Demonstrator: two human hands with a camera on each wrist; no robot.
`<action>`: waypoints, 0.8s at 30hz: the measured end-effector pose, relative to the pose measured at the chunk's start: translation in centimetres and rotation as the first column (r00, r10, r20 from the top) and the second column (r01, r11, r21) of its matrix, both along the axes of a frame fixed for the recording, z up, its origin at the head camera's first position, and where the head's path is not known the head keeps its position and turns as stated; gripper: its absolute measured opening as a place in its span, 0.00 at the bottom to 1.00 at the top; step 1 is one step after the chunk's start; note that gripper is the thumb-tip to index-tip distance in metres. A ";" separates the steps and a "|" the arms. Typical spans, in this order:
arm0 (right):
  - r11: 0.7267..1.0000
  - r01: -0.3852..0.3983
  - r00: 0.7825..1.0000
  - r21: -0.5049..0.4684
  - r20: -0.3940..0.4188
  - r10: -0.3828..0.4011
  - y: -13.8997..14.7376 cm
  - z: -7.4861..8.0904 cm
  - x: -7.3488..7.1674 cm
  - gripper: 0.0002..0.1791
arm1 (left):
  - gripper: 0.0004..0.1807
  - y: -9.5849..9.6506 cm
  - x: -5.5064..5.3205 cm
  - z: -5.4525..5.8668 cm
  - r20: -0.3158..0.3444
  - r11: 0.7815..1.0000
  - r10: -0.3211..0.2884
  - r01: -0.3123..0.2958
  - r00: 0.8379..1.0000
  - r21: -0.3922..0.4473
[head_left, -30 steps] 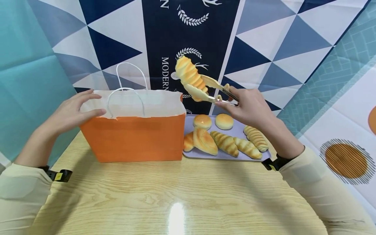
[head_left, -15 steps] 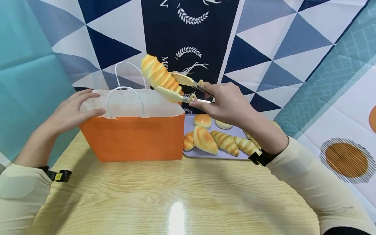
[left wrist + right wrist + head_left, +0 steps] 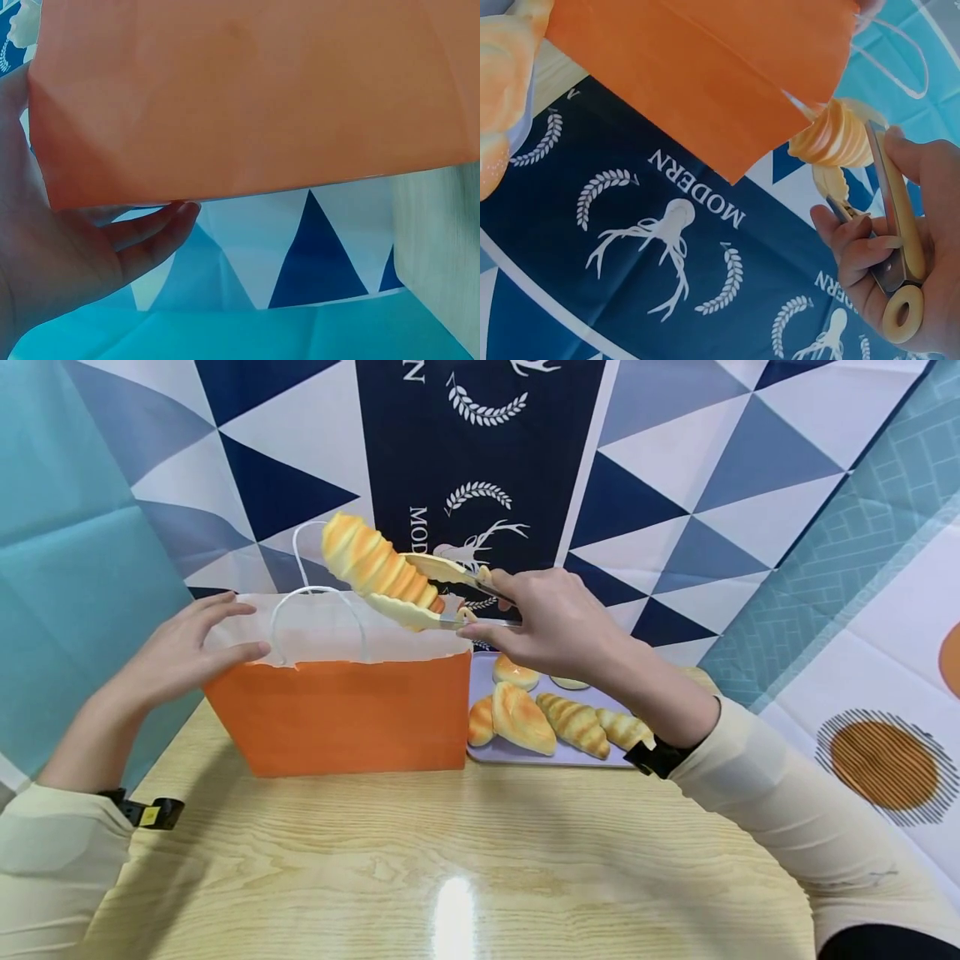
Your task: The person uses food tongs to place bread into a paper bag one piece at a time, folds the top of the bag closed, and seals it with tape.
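My right hand (image 3: 543,610) holds a pair of tongs (image 3: 892,202) with pale, scalloped ends and metal arms. Between the tong ends is a ridged golden bread roll (image 3: 375,560), tilted, over the opening of an orange paper bag (image 3: 352,718). The bag stands upright with a white inside and white cord handles. At its left end, my left hand (image 3: 191,643) grips the top rim, thumb toward the front and fingers toward the back. In the left wrist view, fingertips (image 3: 187,214) show at the bag's edge. In the right wrist view, the bag's corner overlaps part of the roll.
Right of the bag, a lilac tray (image 3: 525,762) carries several breads: a round bun (image 3: 515,672), a folded pastry (image 3: 522,718) and ridged rolls (image 3: 573,724). My right forearm hides part of it. The wooden table (image 3: 352,860) extends in front; a patterned cloth (image 3: 300,435) hangs behind.
My right hand has moved left with the tongs and roll, from above the tray to above the bag, then slightly down. The left hand has stayed at the bag's rim.
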State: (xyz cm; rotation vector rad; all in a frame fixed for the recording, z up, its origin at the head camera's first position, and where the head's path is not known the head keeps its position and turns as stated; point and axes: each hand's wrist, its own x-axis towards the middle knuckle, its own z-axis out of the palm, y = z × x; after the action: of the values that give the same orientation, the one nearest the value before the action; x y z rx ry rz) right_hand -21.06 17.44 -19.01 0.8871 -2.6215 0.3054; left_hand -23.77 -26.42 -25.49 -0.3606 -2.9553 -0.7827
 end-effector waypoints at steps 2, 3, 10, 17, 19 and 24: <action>1.000 -0.002 1.000 0.018 0.008 0.002 -0.2 0.0 0.0 0.38 | 0.44 0.1 0.0 0.0 -0.005 1.000 -0.003 0.003 1.000 0.003; 1.000 -0.003 1.000 0.030 0.011 0.002 -0.3 -0.1 0.0 0.39 | 0.44 0.1 0.0 0.0 -0.008 1.000 -0.005 0.005 1.000 0.005; 0.997 -0.027 0.998 0.073 0.059 0.023 -1.5 -0.4 -0.2 0.39 | 0.46 0.0 0.3 -0.2 -0.023 1.000 0.001 0.000 1.000 0.016; 0.992 -0.046 0.995 0.121 0.095 0.034 -2.4 -0.5 -0.8 0.33 | 0.48 0.0 0.6 -0.3 -0.008 0.999 0.037 -0.037 0.999 0.029; 0.990 -0.040 0.993 0.133 0.117 0.025 -2.5 -0.5 -1.0 0.36 | 0.49 0.1 0.6 -0.2 0.005 0.999 0.044 -0.044 0.999 0.024; 0.986 -0.026 0.987 0.164 0.163 -0.001 -2.6 -0.6 -1.4 0.39 | 0.49 0.2 0.5 -0.1 0.015 0.999 0.032 -0.032 0.999 0.020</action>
State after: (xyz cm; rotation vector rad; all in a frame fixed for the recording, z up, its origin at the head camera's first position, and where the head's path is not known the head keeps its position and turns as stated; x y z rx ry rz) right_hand -22.49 14.85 -19.58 0.9693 -2.8262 0.1703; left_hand -23.27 -26.24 -25.63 -0.3070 -2.9563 -0.8144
